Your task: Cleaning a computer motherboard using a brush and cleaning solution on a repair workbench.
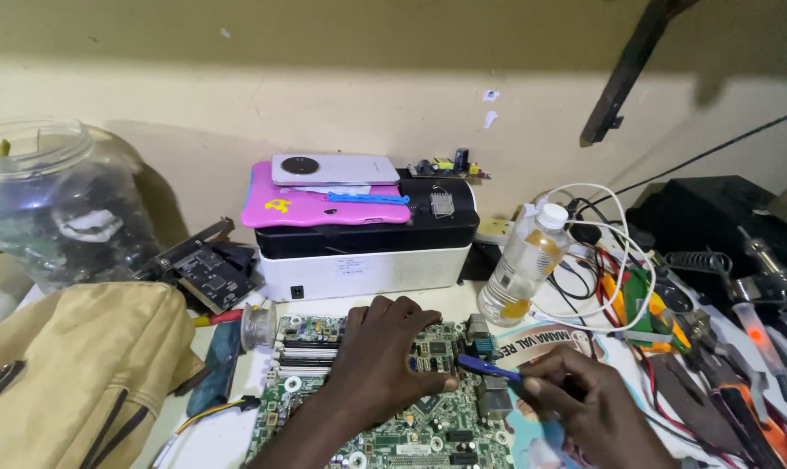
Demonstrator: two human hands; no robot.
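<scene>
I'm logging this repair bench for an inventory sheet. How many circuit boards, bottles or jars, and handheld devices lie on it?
Circuit boards: 3, the green motherboard, the dark card, the small board on the printer.
Bottles or jars: 2, the plastic bottle, the big jar.
Handheld devices: 2, the white phone, the pink tablet.
Total: 7

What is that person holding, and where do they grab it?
The right hand pinches a slim blue tool by its rear end; the left hand rests on the green circuit board.
</scene>
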